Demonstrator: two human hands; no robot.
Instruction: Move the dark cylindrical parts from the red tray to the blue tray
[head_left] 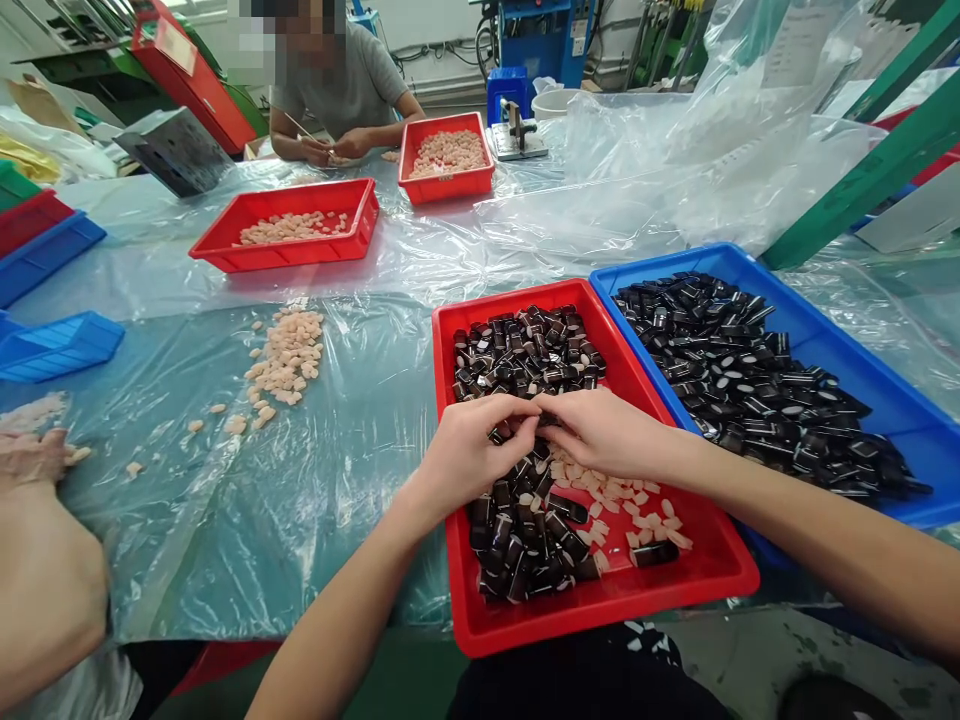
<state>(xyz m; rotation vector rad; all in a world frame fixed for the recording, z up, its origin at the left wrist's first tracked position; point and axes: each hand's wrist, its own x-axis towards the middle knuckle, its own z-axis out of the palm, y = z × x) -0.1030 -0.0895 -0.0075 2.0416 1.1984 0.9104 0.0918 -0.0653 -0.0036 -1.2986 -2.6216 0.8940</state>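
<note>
Both hands meet above a red tray [600, 610] in front of me. My left hand [480, 445] is closed in a pinch, its thumb and forefinger tips together. My right hand [600, 428] pinches from the other side, touching the left fingertips. A small black piece seems to be between them, mostly covered by the fingers. Under and around the hands lie many glossy black pieces [517, 545], some with pale oval ends. Small pale beige bits [607, 490] are scattered on the tray's bottom, near my right hand.
A blue tray [892, 385] of black pieces [765, 390] stands to the right. Pale pieces [289, 350] lie loose on the plastic-covered table [360, 430]. Red trays [292, 257] with pale pieces sit farther back, near a person [345, 90]. Another person's arm [45, 570] rests at left.
</note>
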